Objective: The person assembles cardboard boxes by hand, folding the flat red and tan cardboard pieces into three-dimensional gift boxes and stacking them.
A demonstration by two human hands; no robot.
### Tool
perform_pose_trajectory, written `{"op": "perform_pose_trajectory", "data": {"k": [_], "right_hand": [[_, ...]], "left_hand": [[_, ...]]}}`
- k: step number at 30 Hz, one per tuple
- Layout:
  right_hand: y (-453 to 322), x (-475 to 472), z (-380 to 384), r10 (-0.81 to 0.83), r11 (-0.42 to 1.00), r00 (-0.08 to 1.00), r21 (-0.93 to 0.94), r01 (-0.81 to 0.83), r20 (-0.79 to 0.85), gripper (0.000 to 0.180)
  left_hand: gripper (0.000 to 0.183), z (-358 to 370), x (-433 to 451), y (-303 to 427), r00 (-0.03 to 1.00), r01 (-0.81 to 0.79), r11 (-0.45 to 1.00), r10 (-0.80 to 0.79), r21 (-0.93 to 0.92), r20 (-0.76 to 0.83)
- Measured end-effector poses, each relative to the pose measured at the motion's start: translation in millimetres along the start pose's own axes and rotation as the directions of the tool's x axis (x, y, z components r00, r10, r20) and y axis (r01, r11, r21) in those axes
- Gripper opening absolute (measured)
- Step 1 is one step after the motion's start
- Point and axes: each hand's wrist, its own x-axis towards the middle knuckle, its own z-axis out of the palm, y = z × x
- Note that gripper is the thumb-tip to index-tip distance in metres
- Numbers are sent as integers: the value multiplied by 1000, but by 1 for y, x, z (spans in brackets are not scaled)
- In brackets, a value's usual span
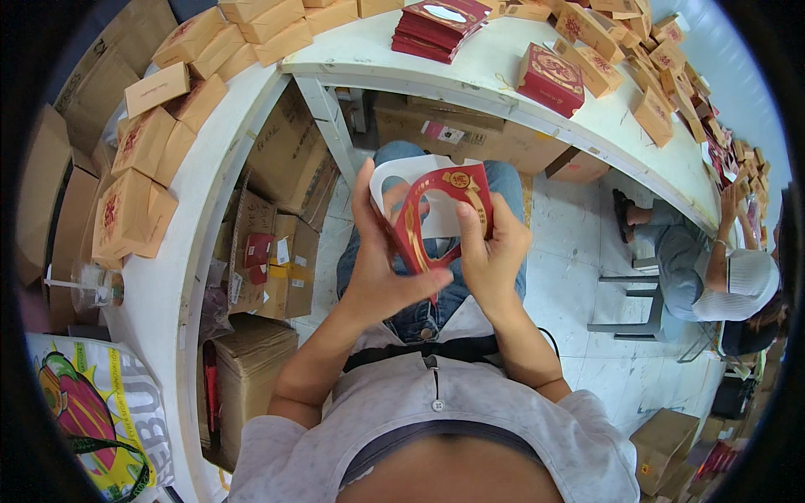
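Above my lap, both hands hold a red and gold printed cardboard box sleeve point(402, 229) with a white inside and a large cut-out opening. My left hand point(383, 264) is round its left side, the thumb stretched across the lower part and slightly blurred. My right hand point(490, 251) grips the right side, its thumb on the red printed face. On the white table ahead lie a stack of flat red printed cardboard pieces point(437, 31) and a closed red box with gold print point(550, 78). Tan boxes with red print point(135, 148) stand along the table on the left.
Many tan boxes point(654, 113) are heaped on the table at the right, near a seated co-worker point(723, 283). A plastic cup with a straw point(97, 286) and a printed bag point(94, 402) are at the left. Cardboard cartons point(289, 157) stand under the white table point(295, 66).
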Motion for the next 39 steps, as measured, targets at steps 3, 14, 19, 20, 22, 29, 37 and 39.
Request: {"op": "perform_pose_trajectory", "data": {"k": [3,14,19,20,22,29,37,39], "right_hand": [[11,2,-4,239,950,969,188,-248,68,17],[19,10,11,204,762,846,462,-453,492,23],[21,18,34,227,826,855,373,-422,466,15],[22,20,41,215,812,846,393,-432,487,15],[27,25,50,191,794,819,406,-452,541,15],[32,113,87,-7,850,693,368,-375,721,22],[-39,275,260,-415,864,833,-130,487,365,84],[-59,291,294,-337,863,893,-281,420,298,92]], "left_hand": [[99,-8,11,5,992,99,995,-100,-13,-79],[76,-42,18,13,982,81,979,-110,-185,-156],[74,-55,20,8,935,-48,987,98,153,-342],[71,-60,22,4,877,-189,920,315,342,-363],[70,-73,22,4,874,-135,884,319,447,-366],[61,-121,16,30,945,28,1000,-30,-11,-326],[61,-158,4,32,962,-27,937,-70,-347,-263],[63,-165,3,28,968,-42,892,-75,-451,-239]]}}
